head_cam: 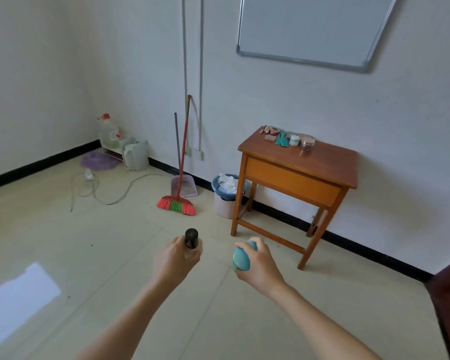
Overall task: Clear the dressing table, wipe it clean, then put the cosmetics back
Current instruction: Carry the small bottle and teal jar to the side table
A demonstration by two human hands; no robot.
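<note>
Nearest, my left hand point(176, 259) has its fingers curled round a small bottle with a black cap point(191, 238). My right hand point(260, 267) wraps a rounded teal bottle point(240, 258). Both are held over the floor, well apart from the table. Farther off, on the right against the wall, stands the wooden dressing table point(331, 163). A cluster of cosmetics point(283, 139) sits along its far edge, including flat teal pieces, a small white jar point(294, 140) and a pinkish lidded jar point(307, 144). I see no cloth. I judge the job unfinished, though I cannot tell whether I'm clearing or restocking.
</note>
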